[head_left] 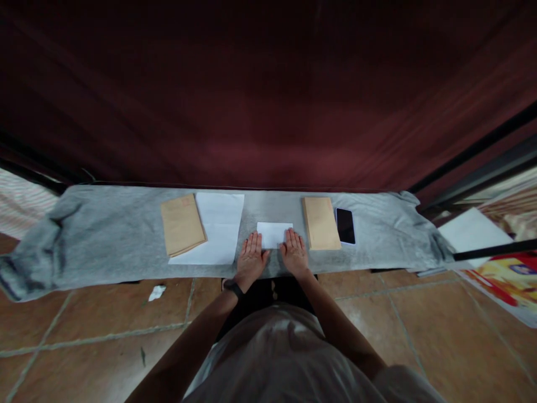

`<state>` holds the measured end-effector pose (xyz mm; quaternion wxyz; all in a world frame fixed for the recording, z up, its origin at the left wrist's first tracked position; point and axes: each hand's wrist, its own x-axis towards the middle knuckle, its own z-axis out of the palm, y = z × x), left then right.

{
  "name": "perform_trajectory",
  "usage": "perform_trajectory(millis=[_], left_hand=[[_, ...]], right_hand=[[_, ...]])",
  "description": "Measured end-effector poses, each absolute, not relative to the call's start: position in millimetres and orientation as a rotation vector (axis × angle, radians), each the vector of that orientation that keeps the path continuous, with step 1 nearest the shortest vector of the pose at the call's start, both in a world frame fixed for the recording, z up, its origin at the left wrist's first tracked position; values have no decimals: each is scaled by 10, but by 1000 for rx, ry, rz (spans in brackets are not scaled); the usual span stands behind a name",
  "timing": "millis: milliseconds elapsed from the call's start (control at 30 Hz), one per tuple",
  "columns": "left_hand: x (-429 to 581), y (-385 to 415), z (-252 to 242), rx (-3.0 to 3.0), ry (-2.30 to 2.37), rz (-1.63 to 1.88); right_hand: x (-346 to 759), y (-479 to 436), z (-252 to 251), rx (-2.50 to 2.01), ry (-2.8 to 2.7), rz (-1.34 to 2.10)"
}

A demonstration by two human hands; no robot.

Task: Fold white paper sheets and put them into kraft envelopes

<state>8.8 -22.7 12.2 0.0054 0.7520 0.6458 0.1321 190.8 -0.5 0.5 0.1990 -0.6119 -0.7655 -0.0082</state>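
A small white rectangle of paper lies flat on the grey cloth in front of me. My left hand rests flat with its fingers stretched out, the fingertips at the paper's left edge. At the paper's right edge lies my right hand, also flat, its fingertips over the lower right corner. Large white sheets lie to the left, partly under brown envelopes. On the right is another stack of brown envelopes.
A phone with a dark screen lies beside the right envelope stack. A dark red curtain hangs behind the cloth-covered surface. White scrap lies on the tiled floor. At the far right are a white sheet and a colourful package.
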Motion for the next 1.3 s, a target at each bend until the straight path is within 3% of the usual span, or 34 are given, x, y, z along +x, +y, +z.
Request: perform_trajectory(millis=[400,933,1300], left_hand=[[467,191,382,2358,1896,463],[234,194,181,2257,2035,378],[177,163,164,2274,1992,425]], right_hand=[[1926,-3,5,-1755,-2141,18],[1917,2,64,-1738,-2132,-38],[1567,369,198,-1552,-2340,206]])
